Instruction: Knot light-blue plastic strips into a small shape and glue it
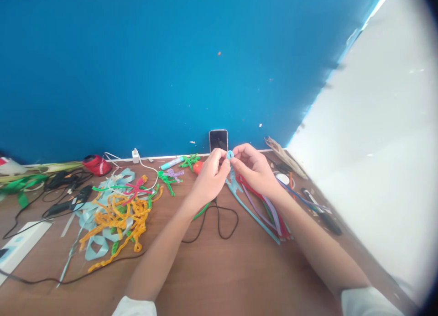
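A small light blue loop is held up between two hands, over the brown table. The left hand pinches it at 9 o'clock with thumb and finger. The right hand pinches it at 3 o'clock the same way. Both touch it, so neither hand is nearer. A light blue stem seems to join the loop, and its long way runs down toward 6 o'clock, between the hands. From the loop, a phone leans at 11 o'clock, a bundle of pipe cleaners lies at 5, a blue marker at 9, and orange pipe cleaners farther off at 8.
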Available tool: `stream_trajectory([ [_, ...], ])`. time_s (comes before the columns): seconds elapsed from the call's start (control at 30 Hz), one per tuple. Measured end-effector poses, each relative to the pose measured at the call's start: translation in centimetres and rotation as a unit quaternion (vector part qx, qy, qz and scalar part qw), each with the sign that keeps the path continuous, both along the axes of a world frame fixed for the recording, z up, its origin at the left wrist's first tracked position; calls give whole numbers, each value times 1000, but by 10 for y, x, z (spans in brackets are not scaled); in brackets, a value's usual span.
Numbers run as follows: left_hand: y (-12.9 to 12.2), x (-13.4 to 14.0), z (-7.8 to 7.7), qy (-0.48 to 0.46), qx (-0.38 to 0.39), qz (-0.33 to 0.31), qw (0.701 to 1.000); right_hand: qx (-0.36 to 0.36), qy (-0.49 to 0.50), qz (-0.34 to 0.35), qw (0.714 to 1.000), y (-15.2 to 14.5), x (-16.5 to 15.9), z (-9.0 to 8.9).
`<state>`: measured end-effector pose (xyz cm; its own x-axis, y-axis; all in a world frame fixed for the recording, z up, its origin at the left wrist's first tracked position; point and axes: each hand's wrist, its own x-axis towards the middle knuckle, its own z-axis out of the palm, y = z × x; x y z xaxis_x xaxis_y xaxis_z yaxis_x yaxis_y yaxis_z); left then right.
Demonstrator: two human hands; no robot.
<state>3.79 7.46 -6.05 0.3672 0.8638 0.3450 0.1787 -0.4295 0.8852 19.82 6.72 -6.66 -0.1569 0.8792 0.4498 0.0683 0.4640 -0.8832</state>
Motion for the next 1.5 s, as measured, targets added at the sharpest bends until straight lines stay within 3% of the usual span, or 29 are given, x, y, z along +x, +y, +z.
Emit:
stream_trajectory([
  [0.1,0,-3,5,-10,-8,-40,999,-8,4,21,1000,1,3,2],
  [0.23,1,-6,5,-34,-42,-97,994,5,-26,1,1000,-2,5,6],
  [0.37,2,-6,2,-50,-42,-111,992,3,-6,-7,1000,-3,2,7],
  [0.7,0,-1,0,-54,-6,-53,997,-45,40,15,998,-6,0,5],
  [0.93,-7,7,0,-54,41,12,998,-3,-5,-6,1000,-8,-1,5],
  [1.27,-9,4,3,-79,-4,48,996,32,-78,-37,996,-9,1,6],
  [1.5,-2,-3,3,-81,-58,-20,995,61,-84,-41,994,0,4,2],
])
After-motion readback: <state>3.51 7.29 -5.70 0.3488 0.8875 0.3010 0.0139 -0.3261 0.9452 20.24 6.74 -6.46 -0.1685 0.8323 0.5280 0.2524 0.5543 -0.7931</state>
